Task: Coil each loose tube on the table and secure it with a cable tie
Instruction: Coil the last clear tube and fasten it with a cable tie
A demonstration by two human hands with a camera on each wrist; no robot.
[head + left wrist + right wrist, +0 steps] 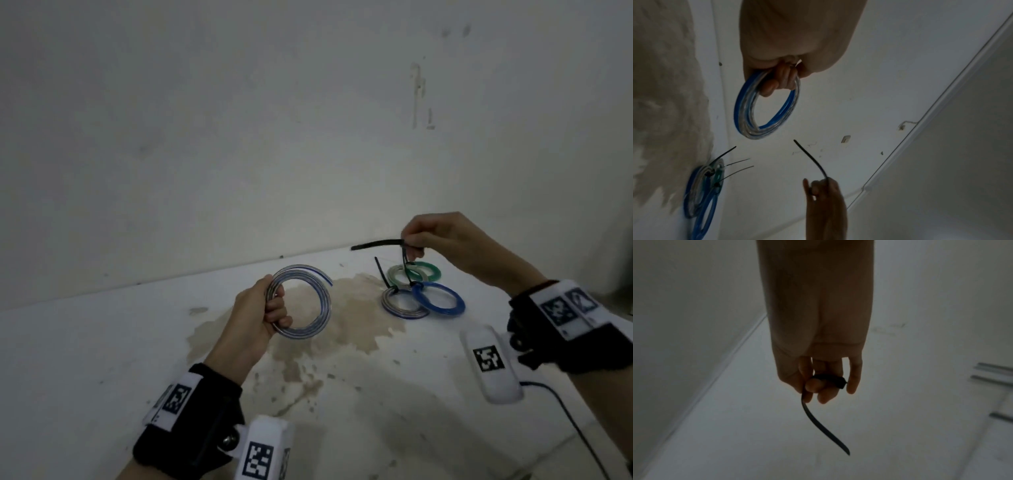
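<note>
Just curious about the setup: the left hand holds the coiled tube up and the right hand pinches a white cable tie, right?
Nearly. The cable tie pinched by the right hand is black, not white, as the head view shows. The left hand does hold the coiled tube up.

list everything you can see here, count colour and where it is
held tube coil: 1, clear with blue stripe, gripped in the left hand above the table, one end sticking out loose
loose cable tie: 1, black, pinched in the right hand, tail pointing toward the held coil
tied coils: 3, one green, one blue, one clear with blue stripe, overlapping on the table at far right, each with a black tie
table: 1, white, with a brown stain in the middle
wall: white, scuffed, behind the table
wrist bands with square markers: 2, black and white, one on each wrist
left hand: fingers curled round the held coil
right hand: fingers pinching the tie
</note>
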